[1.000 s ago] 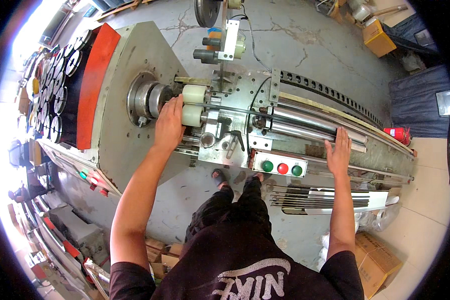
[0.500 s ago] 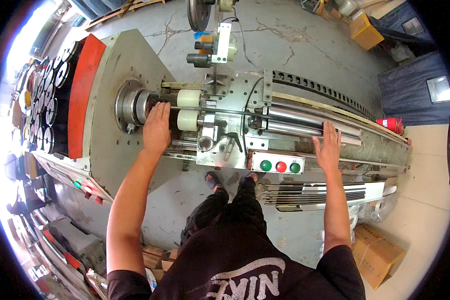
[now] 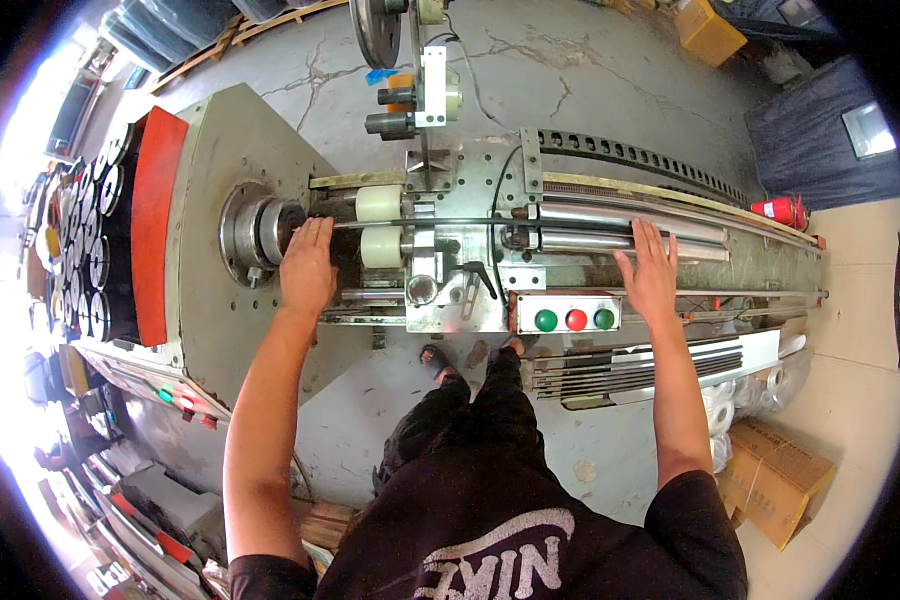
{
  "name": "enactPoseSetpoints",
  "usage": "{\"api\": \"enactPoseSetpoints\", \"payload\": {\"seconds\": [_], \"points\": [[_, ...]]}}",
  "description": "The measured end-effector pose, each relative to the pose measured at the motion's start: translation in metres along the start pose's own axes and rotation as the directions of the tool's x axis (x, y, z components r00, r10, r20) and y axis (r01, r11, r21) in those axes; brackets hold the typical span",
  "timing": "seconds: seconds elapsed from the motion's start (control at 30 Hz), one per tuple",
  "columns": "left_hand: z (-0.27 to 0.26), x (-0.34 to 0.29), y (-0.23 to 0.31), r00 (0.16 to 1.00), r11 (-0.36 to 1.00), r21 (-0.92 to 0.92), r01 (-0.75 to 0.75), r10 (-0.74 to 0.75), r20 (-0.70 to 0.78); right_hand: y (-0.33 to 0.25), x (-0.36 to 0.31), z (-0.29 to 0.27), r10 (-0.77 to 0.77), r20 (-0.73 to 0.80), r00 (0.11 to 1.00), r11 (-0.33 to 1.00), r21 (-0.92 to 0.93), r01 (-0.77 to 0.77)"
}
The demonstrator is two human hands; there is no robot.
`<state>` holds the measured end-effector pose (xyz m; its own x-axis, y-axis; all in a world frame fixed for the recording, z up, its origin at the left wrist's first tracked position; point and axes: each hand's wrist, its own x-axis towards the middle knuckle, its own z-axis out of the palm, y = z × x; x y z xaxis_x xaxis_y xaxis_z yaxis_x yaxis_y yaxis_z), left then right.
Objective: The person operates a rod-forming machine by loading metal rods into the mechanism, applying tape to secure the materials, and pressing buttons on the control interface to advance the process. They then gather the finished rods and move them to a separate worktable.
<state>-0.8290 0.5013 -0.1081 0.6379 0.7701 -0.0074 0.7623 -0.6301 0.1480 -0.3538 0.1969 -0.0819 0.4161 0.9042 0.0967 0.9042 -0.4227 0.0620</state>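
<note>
A long thin dark rod runs left to right across the machine, passing between two cream rollers and over a pair of shiny steel rollers. My left hand lies over the rod's left stretch, close beside the round metal chuck. Its fingers are stretched out side by side, and its thumb is hidden. Over the steel rollers and the rod's right stretch rests my right hand, fingers extended and thumb apart. Whether its fingertips touch the rod is unclear.
In front of the rollers sits a button box with green and red buttons. Several dark rods lie on a rack below. A cardboard box stands at lower right, a red cylinder at the far right.
Both hands keep their places on the rod, fingers still extended. The view has shifted slightly, so the machine's right side sits a little differently in it.
</note>
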Motion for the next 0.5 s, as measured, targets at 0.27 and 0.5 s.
{"api": "enactPoseSetpoints", "payload": {"seconds": [0.27,0.5], "points": [[-0.006,0.005,-0.005,0.999,1.0,-0.027,-0.013,0.014,0.041,-0.029,0.005,-0.006,-0.011,-0.018,1.0,1.0,-0.009,0.011],[-0.003,0.013,-0.001,0.997,0.998,-0.042,-0.041,0.043,0.068,-0.049,0.006,-0.002,-0.029,-0.051,0.998,1.0,-0.006,0.029]]}}
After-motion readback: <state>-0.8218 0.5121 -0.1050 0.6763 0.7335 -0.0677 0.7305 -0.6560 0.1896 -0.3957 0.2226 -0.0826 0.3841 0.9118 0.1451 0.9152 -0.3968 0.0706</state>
